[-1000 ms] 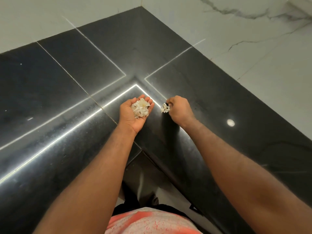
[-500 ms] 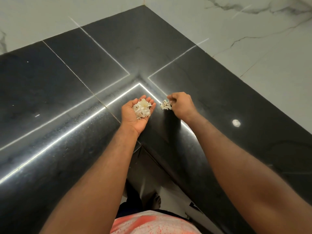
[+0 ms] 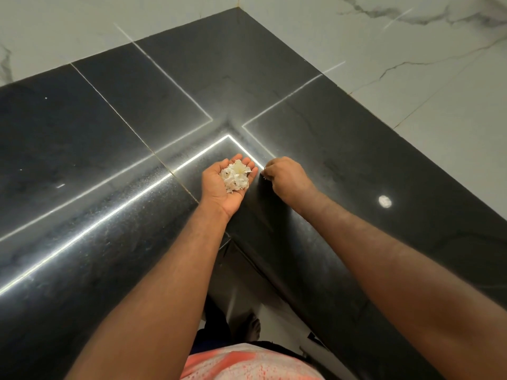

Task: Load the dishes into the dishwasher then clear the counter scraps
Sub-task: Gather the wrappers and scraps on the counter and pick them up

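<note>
Cups white scraps [image 3: 236, 175] in the upturned, slack-fingered left hand [image 3: 219, 189] above the corner of the black counter [image 3: 109, 127]. Curls right hand [image 3: 288, 179] knuckles-up just beside it; cannot tell whether pinching anything.

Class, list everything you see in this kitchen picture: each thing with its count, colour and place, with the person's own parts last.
counter: one, black, L-shaped, filling the corner.
wall tiles: several, white marbled, behind the counter.
scrap pile: one, white, in the cupped palm.
scrap bits: few, white, right of the pile.
shirt: one, pink-white, bottom edge.
left hand: one, palm up, carrying the scrap pile.
right hand: one, fingers curled on the scrap bits.
</note>
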